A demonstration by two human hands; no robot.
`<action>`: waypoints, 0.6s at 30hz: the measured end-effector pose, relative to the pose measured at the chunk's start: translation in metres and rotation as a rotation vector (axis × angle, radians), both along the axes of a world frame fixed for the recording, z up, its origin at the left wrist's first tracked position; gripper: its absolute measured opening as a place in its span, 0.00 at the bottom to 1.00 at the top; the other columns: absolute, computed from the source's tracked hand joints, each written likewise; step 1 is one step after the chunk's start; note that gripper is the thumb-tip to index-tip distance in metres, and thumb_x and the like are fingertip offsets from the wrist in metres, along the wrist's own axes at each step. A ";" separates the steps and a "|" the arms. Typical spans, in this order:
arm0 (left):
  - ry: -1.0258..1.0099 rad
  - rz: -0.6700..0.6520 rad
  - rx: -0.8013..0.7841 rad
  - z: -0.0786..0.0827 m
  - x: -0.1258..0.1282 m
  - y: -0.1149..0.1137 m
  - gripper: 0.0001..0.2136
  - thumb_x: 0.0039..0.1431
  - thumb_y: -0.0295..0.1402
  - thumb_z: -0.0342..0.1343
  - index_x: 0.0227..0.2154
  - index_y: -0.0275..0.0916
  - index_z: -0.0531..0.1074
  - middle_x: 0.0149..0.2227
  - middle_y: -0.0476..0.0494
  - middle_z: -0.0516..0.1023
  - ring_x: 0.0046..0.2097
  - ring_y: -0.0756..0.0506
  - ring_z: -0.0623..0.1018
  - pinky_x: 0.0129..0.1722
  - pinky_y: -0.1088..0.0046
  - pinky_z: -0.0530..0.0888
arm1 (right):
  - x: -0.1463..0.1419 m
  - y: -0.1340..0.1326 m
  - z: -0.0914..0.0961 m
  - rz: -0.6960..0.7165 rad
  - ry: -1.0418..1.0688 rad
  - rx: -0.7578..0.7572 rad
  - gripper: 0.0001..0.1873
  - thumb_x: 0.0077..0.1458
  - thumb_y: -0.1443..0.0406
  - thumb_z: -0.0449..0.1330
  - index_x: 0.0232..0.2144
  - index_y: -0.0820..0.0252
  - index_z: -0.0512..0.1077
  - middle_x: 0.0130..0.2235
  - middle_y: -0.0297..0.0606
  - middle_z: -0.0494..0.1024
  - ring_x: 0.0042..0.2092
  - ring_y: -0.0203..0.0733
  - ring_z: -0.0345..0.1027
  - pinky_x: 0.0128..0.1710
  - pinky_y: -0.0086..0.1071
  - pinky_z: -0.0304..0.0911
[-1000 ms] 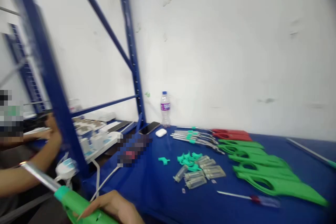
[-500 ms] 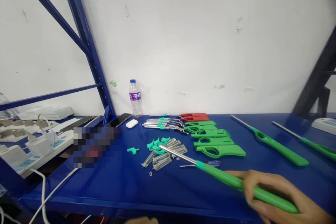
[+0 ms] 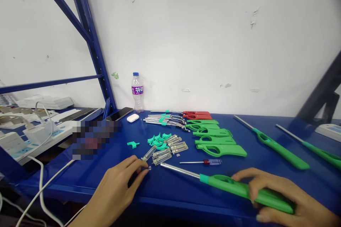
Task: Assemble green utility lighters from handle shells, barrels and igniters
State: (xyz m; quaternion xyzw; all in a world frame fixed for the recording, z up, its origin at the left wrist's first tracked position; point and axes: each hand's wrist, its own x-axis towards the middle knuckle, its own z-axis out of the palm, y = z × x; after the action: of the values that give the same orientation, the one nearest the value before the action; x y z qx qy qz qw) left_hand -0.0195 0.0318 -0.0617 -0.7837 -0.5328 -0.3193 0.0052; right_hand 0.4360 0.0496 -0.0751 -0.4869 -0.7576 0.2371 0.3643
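Green lighter (image 3: 234,187) fills curled right fingers (image 3: 249,173). Left fingers (image 3: 137,164), slightly parted, apparently reach for a tiny plate (image 3: 150,168); lifting likely needs pinching.

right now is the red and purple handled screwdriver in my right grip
No, the right grip holds a green plastic lighter; the screwdriver lies on the blue table.

Label (image 3: 137,90) on bottle (image 3: 138,104): 芬达, in white characters on purple
Label's smaller marks: too tiny to read
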 end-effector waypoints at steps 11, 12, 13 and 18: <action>-0.034 0.042 -0.056 -0.002 0.007 0.002 0.12 0.74 0.40 0.55 0.46 0.47 0.83 0.34 0.50 0.79 0.30 0.48 0.80 0.34 0.74 0.75 | -0.010 0.007 0.000 0.071 -0.035 -0.084 0.17 0.58 0.47 0.73 0.32 0.51 0.83 0.55 0.43 0.87 0.56 0.58 0.83 0.58 0.38 0.76; -0.035 0.040 -0.060 -0.001 0.008 0.001 0.12 0.74 0.39 0.55 0.47 0.47 0.83 0.33 0.50 0.79 0.29 0.48 0.79 0.33 0.74 0.75 | -0.009 0.006 -0.001 0.073 -0.031 -0.080 0.16 0.58 0.46 0.72 0.34 0.50 0.84 0.55 0.43 0.87 0.56 0.58 0.83 0.58 0.38 0.76; -0.036 0.036 -0.064 -0.001 0.008 0.001 0.12 0.74 0.39 0.55 0.46 0.47 0.84 0.33 0.51 0.79 0.29 0.48 0.78 0.33 0.75 0.75 | -0.008 0.006 -0.002 0.075 -0.028 -0.076 0.16 0.59 0.46 0.72 0.35 0.50 0.85 0.55 0.44 0.87 0.56 0.58 0.83 0.59 0.38 0.76; -0.047 0.007 -0.081 0.000 0.008 0.002 0.13 0.74 0.39 0.54 0.43 0.48 0.85 0.35 0.51 0.80 0.26 0.50 0.76 0.29 0.76 0.72 | -0.001 0.007 -0.009 0.023 -0.036 -0.063 0.16 0.58 0.46 0.72 0.39 0.48 0.85 0.54 0.42 0.87 0.55 0.57 0.83 0.58 0.37 0.77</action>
State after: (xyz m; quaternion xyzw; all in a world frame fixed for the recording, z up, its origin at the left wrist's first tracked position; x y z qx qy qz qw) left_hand -0.0112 0.0339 -0.0622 -0.7735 -0.5482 -0.3157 -0.0379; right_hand 0.4355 0.0564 -0.0842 -0.4937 -0.7618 0.2560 0.3323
